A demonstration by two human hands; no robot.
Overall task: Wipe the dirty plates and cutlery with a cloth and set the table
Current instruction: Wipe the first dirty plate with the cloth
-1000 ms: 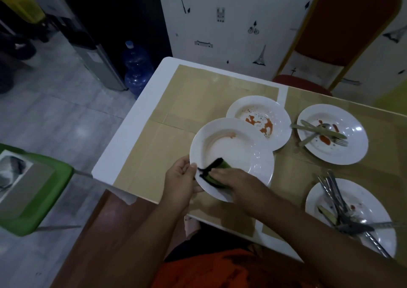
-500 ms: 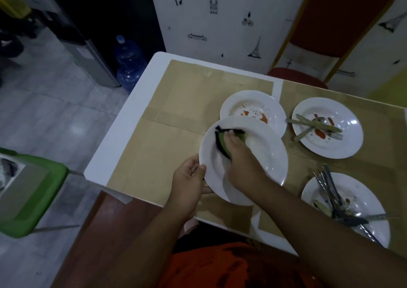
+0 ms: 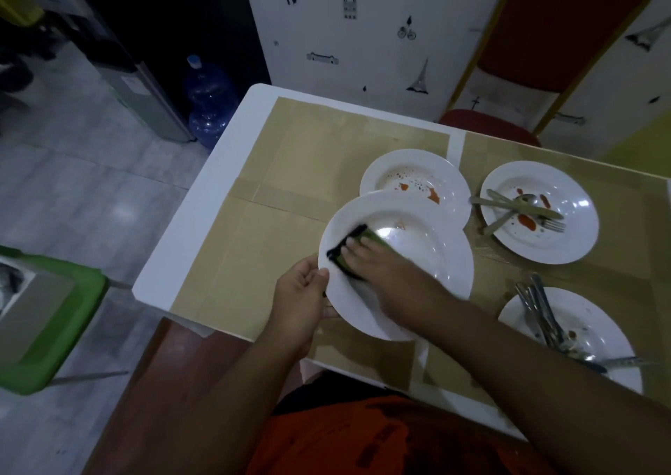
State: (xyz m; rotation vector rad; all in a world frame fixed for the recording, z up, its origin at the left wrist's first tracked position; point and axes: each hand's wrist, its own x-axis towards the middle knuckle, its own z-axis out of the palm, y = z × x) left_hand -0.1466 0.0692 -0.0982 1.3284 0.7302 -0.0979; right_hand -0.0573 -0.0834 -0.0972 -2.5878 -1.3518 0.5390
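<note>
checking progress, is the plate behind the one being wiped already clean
No, the plate behind shows orange-red sauce smears and specks in its well.

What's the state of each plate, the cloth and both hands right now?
Front plate: mostly wiped, faint orange speck near the centre.
Cloth: pressed onto front plate.
Left hand: grips front plate's rim.
Right hand: presses cloth.
Back plate: sauce-stained, no cutlery.
Far-right plate: sauce-stained, crossed cutlery on it.
Near-right plate: soiled, holds cutlery pile.

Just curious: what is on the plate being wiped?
A green cloth, pressed down by the right hand, and a faint orange stain. The hand hides much of the cloth and the plate beneath.
</note>
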